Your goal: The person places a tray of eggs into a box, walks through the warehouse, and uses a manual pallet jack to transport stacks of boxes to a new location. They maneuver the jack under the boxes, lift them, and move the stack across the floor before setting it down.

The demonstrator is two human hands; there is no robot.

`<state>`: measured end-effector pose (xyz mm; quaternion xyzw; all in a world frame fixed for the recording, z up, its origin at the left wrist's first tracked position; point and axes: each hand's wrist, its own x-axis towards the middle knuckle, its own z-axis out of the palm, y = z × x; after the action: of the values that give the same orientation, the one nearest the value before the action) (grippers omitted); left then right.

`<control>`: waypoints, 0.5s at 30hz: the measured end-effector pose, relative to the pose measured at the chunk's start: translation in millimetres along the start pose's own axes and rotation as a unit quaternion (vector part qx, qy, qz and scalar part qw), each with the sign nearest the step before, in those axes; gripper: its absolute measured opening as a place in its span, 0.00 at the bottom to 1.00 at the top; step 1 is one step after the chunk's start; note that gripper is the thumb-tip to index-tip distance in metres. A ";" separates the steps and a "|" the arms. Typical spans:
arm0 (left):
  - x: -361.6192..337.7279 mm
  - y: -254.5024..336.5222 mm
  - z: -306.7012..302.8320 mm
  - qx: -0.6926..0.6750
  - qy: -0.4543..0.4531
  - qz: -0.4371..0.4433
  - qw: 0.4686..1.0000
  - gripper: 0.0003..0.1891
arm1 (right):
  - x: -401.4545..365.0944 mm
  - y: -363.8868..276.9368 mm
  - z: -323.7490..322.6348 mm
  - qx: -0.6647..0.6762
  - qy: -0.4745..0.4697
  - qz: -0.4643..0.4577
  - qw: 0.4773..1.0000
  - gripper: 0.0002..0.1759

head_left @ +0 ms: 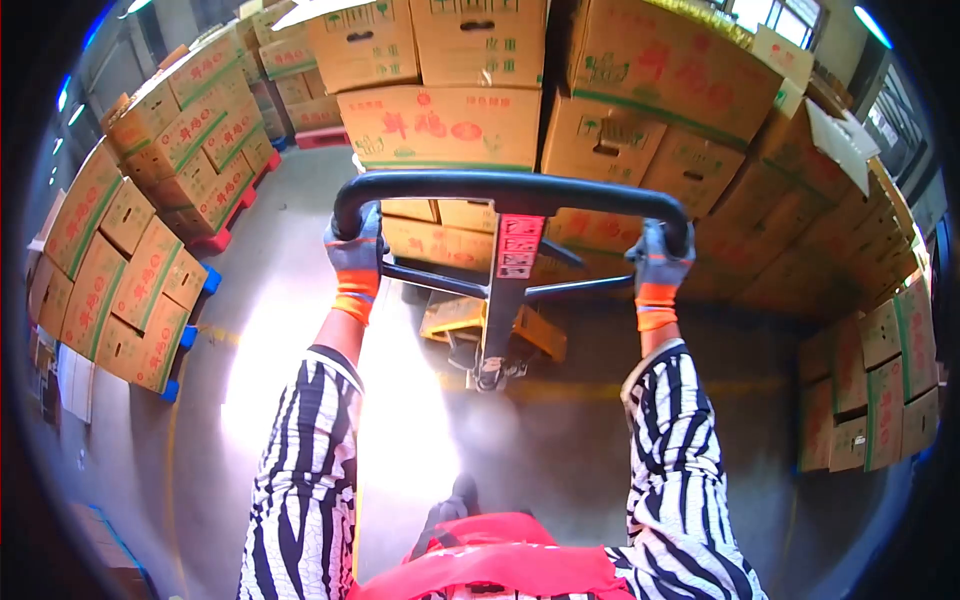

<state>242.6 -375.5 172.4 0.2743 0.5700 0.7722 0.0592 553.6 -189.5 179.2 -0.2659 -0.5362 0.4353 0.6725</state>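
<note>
Gloved left grip (353, 252) and right grip (662, 264) curl round the ends of the black handle (510, 186), with cartons (440, 125) already stacked ahead, the yellow base (541, 335) perhaps partly beneath them.

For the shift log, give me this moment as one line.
Left hand grips black handle | right hand likewise | stacked cartons ahead

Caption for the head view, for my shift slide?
Gloved left hand and right hand grip a pallet jack handle before stacked cartons in a warehouse.
</note>
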 end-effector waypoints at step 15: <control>-11.5 -6.8 -11.9 -0.063 0.079 0.045 0.994 0.05 | 26.1 16.0 12.1 -0.078 -0.055 -0.103 0.990 0.17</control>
<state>244.9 -387.9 159.7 0.2334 0.5101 0.8278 -0.0032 538.4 -160.4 182.2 -0.2359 -0.6294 0.3346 0.6605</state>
